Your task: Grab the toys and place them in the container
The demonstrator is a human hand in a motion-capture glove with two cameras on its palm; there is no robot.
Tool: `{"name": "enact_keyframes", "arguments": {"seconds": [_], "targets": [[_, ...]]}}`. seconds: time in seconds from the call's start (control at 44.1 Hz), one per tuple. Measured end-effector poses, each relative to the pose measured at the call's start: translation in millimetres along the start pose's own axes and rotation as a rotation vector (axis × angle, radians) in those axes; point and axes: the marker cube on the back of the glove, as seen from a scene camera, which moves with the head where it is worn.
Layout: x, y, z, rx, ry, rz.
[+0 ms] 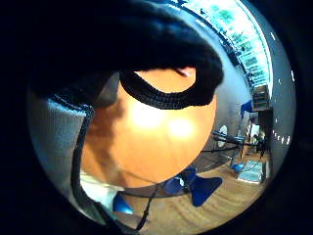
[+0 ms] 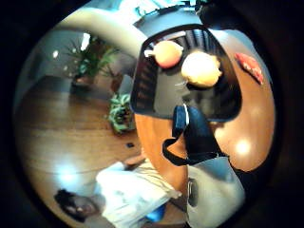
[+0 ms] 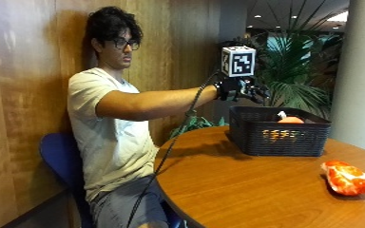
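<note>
Worktop (image 3: 245,190) round, carries basket (image 3: 277,137) near far edge. Basket holds two orange toys (image 2: 202,69). Red toy (image 3: 347,178) lies on worktop, well apart from basket. Hand (image 3: 243,89) above basket rim, fingers relaxed, empty: likely post-release position.

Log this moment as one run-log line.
right hand: open, empty, above basket | basket: two orange toys | table: red toy remaining

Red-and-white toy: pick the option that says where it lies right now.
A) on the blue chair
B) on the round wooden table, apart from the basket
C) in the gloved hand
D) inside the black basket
B: the red-and-white toy lies on the bare table, well clear of the black basket, while the gloved right hand hovers above the basket.
</note>
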Motion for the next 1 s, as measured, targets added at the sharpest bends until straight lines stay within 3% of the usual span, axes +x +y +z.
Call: {"name": "enact_keyframes", "arguments": {"seconds": [0.34, 0.453, 0.566, 0.997], "targets": [[29, 56, 8, 0.012, 0.018, 0.031], [50, 72, 13, 0.014, 0.113, 0.156], [54, 90, 14, 0.012, 0.038, 0.059], [85, 141, 23, -0.015, 0.069, 0.104]]}}
